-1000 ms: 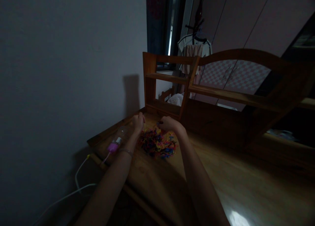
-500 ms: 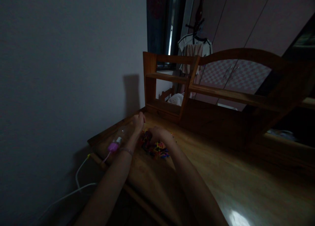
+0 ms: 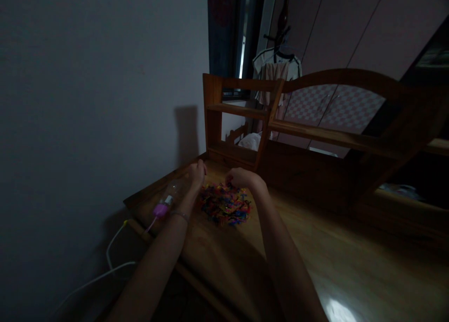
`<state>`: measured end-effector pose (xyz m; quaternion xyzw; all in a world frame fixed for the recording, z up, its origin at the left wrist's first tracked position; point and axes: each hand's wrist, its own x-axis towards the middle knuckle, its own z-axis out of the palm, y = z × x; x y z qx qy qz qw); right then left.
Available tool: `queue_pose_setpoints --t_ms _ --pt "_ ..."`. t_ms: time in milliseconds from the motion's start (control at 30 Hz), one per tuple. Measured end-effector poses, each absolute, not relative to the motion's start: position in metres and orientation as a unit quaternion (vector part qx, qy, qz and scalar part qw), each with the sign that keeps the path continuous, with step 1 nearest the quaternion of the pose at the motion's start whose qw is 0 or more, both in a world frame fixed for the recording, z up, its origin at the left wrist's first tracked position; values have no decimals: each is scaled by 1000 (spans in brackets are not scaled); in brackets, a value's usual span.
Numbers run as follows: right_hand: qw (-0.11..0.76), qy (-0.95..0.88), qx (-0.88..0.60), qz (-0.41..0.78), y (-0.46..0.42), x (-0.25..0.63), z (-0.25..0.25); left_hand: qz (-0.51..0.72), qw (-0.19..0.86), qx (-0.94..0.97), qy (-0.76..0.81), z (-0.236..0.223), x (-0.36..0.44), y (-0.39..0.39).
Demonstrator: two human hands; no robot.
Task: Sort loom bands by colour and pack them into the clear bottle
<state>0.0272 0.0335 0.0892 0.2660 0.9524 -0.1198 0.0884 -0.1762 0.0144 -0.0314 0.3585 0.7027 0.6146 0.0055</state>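
A heap of small multicoloured loops or strands, perhaps rubber bands, lies spread on the wooden desk; the dim light hides their exact kind. Just left of its far edge, my left hand is closed with the fingers curled in, and what it holds, if anything, cannot be made out. My right hand hovers over the heap's far edge, wrist bent, fingers curled down and pinched together. Its fingertips are too dark to show what is between them. A clear plastic bottle lies beside my left wrist.
Near the bottle is a purple item with a cord. White cables hang off the left desk edge. A wooden shelf unit stands along the desk's back, and a plain wall rises at the left.
My right hand has moved up and to the right, off the middle of the heap to its far edge, so more of the colourful strands show. My left hand has stayed nearly still.
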Motion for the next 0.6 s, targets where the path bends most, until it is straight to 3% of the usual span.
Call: queue_pose_setpoints --t_ms 267,600 --pt "107 947 271 -134 34 31 89 610 -1 366 703 -32 -177 13" --pt "198 914 292 -201 50 28 69 606 3 372 703 -36 -181 16"
